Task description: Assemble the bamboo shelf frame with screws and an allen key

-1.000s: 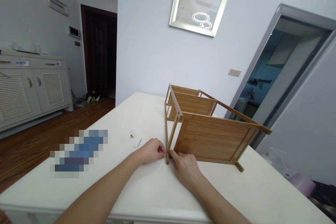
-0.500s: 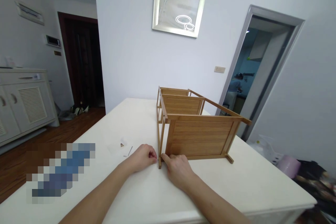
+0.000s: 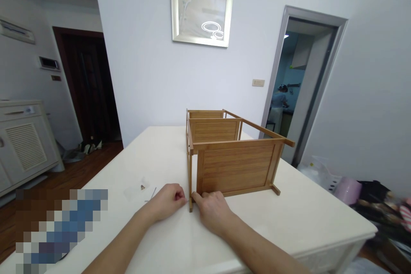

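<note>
Toward the near edge of the table (image 3: 321,214), your right hand (image 3: 212,209) touches a leg of the wooden rack (image 3: 237,167); I can't tell whether it grips. Your left hand (image 3: 167,201), fingertips together, is just beside that leg. The rack stretches toward the far edge; nearer the left edge lie a bent metal key (image 3: 153,193) and, farther, a small brown piece (image 3: 143,187).

The view has swung right and levelled.
</note>
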{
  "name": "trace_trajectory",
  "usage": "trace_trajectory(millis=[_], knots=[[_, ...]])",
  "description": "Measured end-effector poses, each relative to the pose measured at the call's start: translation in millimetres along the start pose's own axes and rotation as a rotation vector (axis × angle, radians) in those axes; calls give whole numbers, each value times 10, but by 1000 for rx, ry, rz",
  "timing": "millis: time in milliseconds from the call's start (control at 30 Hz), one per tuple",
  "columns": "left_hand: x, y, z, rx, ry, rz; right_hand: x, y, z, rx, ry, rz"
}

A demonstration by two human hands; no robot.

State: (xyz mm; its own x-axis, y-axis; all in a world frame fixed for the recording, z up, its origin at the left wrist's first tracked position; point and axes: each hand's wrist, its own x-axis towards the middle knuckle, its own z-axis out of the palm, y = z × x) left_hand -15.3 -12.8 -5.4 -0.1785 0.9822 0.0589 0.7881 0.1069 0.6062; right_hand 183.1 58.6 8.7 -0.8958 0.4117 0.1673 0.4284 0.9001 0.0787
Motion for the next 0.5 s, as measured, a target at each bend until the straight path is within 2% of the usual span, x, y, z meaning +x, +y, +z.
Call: trace_trajectory(millis=[233, 500], knots=[[4, -1, 71, 52, -6, -7, 1, 9, 6, 4, 10, -16], [21, -8, 80, 15, -21, -15, 4, 12, 47, 6, 18, -5]])
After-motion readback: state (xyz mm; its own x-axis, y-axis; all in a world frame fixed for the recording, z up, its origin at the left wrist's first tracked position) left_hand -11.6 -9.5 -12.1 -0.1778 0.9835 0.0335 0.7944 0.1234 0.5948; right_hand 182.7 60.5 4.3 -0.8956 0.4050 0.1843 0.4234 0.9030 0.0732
